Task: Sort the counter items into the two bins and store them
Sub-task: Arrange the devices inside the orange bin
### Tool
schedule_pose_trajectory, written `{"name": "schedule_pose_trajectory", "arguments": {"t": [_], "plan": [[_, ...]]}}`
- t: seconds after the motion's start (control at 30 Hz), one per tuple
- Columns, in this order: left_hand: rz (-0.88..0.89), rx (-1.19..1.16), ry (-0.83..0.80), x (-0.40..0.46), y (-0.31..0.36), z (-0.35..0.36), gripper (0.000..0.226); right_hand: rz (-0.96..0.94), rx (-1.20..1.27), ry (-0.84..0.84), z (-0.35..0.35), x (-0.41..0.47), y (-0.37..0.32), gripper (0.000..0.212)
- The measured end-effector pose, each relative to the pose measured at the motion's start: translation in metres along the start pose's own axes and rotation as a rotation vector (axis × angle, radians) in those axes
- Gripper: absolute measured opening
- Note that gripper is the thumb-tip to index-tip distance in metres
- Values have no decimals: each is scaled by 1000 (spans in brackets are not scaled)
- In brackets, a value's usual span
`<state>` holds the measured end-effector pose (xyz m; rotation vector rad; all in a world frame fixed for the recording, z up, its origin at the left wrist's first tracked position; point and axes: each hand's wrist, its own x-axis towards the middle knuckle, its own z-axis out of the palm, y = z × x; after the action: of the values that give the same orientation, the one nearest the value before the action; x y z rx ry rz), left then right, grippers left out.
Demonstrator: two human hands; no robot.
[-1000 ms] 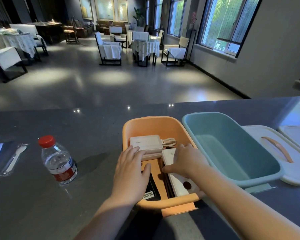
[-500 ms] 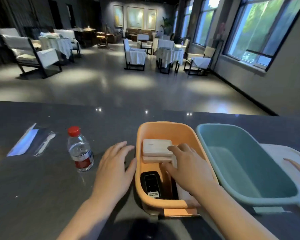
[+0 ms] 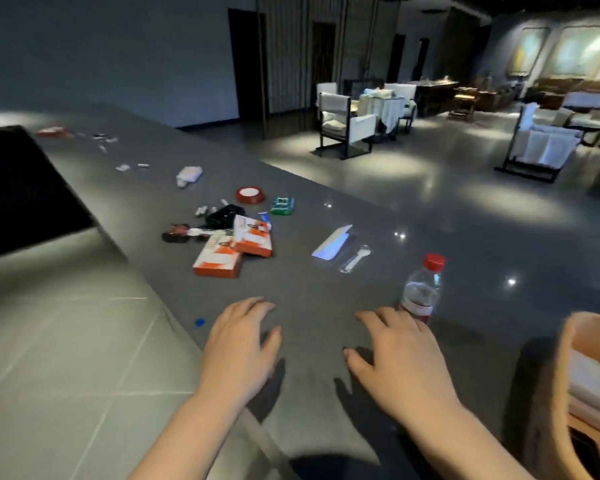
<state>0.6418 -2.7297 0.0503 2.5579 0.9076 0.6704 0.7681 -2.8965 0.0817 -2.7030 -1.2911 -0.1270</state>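
Observation:
My left hand (image 3: 241,348) and my right hand (image 3: 400,355) hover palm-down over the dark counter (image 3: 309,292), fingers relaxed, holding nothing. A water bottle with a red cap (image 3: 421,289) stands just beyond my right hand's fingertips. The orange bin (image 3: 568,368) shows at the right edge with white items inside. Farther left lie two orange-and-white boxes (image 3: 234,249), a red tape roll (image 3: 250,195), a green packet (image 3: 282,205), black items (image 3: 222,214) and a white bottle (image 3: 189,174).
A white napkin (image 3: 333,242) and a wrapped plastic spoon (image 3: 355,258) lie beyond the bottle. Small items (image 3: 101,138) are scattered at the counter's far end. A black panel (image 3: 21,188) sits left. Floor tiles lie below the counter's near edge; dining chairs stand beyond.
The view swung left, so the teal bin left the frame and the orange bin slid to the right edge. Both hands came out of the orange bin and now hover over the counter.

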Motion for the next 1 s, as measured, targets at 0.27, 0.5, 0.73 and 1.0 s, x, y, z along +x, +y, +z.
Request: {"name": "schedule_pose_trajectory", "arguments": {"t": [0.27, 0.5, 0.73, 1.0], "plan": [[-165, 75, 124, 12, -172, -94, 34, -162, 76, -41, 23, 83, -175, 53], [-191, 82, 125, 53, -265, -136, 34, -186, 97, -26, 36, 144, -274, 51], [-156, 38, 111, 109, -312, -123, 33, -160, 86, -27, 59, 205, -309, 50], [-55, 25, 25, 221, -334, -88, 36, -78, 88, -33, 94, 301, -306, 49]]}}
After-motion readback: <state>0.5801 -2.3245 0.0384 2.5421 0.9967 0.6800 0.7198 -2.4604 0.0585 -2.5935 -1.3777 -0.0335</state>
